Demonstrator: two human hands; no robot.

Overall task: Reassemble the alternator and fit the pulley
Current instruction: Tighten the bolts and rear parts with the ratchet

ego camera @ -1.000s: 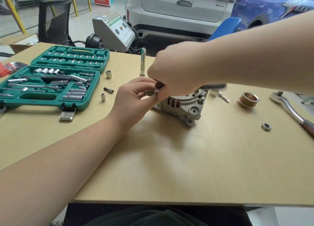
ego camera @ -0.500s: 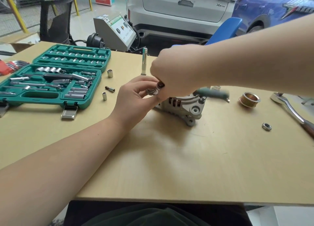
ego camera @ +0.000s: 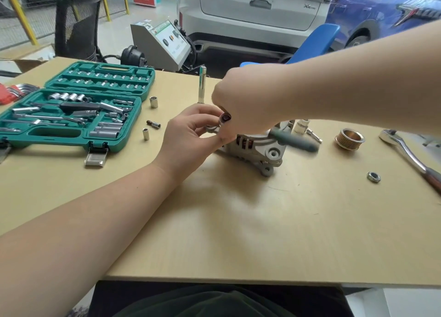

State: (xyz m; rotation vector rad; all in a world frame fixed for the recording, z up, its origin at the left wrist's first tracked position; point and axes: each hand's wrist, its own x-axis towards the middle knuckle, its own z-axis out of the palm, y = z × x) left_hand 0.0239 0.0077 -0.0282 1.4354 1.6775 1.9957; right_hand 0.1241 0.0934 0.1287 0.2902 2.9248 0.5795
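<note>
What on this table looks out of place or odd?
Several sockets and a bit lie loose on the table beside the open green case, not in their slots. One extension bar stands upright near the far edge. Nothing looks spilled or damaged.

The grey cast-aluminium alternator [ego camera: 260, 147] is the landmark, and its left end and top are covered by the two bare hands. The right hand [ego camera: 238, 104] hides what its curled fingers grip; only a blurred grey-green tool handle [ego camera: 296, 141] shows, sticking out to the right over the alternator. The left hand [ego camera: 191, 135] pinches a small silver part [ego camera: 211, 128] at the alternator's left edge, too hidden to name. Far right of the alternator, the chrome ratchet wrench [ego camera: 410, 156] is cut off by the picture's edge. Far left, the green plastic socket case [ego camera: 78, 109] is likewise cropped, its sockets too small to size.
</note>
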